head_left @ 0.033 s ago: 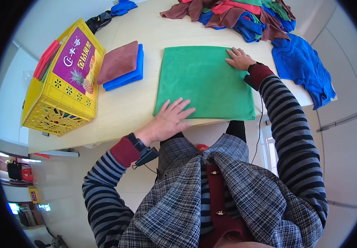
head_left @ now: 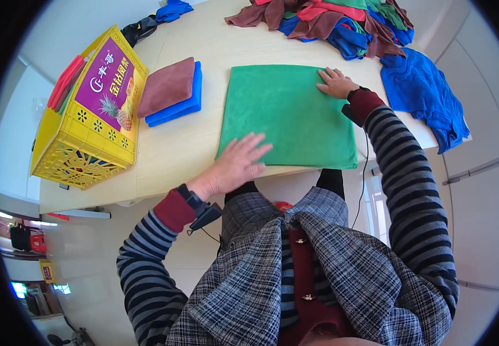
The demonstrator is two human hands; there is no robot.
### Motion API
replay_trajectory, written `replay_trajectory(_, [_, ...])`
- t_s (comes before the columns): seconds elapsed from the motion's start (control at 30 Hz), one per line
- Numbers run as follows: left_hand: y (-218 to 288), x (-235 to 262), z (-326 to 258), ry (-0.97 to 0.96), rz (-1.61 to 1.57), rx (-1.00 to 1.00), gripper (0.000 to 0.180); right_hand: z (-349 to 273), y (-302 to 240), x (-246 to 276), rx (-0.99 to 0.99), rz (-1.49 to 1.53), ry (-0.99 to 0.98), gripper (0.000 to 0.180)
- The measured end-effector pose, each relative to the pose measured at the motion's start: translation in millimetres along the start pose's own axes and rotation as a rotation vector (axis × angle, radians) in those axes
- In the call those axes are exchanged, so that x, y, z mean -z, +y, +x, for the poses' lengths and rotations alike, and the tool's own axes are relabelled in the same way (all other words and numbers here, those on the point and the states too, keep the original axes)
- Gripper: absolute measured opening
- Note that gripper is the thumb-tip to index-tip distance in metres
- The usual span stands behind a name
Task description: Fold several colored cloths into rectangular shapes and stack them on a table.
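A green cloth (head_left: 290, 115) lies flat and smooth in front of me, folded into a near-square, its near edge along the table's front edge. My left hand (head_left: 232, 164) is over its near left corner, palm down with fingers outstretched and slightly blurred. At the far right corner rests my right hand (head_left: 337, 83), flat with the fingers a little apart. Neither hand grips anything. Left of the green cloth, a folded brown cloth (head_left: 167, 87) sits on a folded blue cloth (head_left: 190, 105).
A yellow plastic crate (head_left: 82, 150) stands on the table's left side, with red and brown cloths inside. A heap of mixed cloths (head_left: 341, 29) lies at the far right. One loose blue cloth (head_left: 419, 92) hangs over the right edge. Dark and blue items (head_left: 139, 30) lie at the far left.
The fingers of my left hand have drawn slightly closer together. My right hand and the green cloth look practically the same.
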State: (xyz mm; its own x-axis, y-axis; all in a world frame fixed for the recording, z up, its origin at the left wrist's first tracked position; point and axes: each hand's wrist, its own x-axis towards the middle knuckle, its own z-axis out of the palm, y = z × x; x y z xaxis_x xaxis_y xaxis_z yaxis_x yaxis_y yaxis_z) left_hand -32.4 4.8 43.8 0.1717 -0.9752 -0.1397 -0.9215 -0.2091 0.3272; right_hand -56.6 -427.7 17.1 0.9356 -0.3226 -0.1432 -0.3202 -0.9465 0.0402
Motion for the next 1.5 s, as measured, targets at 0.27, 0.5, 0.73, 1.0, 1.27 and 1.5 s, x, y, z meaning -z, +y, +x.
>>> replay_trajectory(0.27, [-48.8,-5.2,12.1,0.211,0.129,0.168,0.069,-112.3,-87.2,3.6,0.348,-0.06,0.129,0.067])
replay_trajectory(0.5, [-26.7,-19.0,-17.2,0.267,0.185,0.088,0.077,-209.6,-68.8,-27.0,0.433,0.094,0.308,0.064])
replay_trajectory(0.73, [1.4,-35.6,-43.5,0.461,0.172,0.04,0.063,-241.0,-60.5,-28.4,0.477,0.151,0.317,0.064])
replay_trajectory(1.0, [21.4,-27.9,-84.2,0.561,0.077,-0.02,0.031,-266.4,-60.7,3.1,0.478,0.414,0.277,0.047])
replay_trajectory(1.27, [-0.4,62.6,-51.4,0.578,-0.39,0.257,0.015,-218.1,-23.7,91.4,0.322,0.871,-0.359,0.033])
replay_trajectory(1.5, [-115.4,49.1,58.2,0.61,-0.531,0.296,0.02,-111.8,-0.1,44.3,-0.003,0.975,-0.229,0.033])
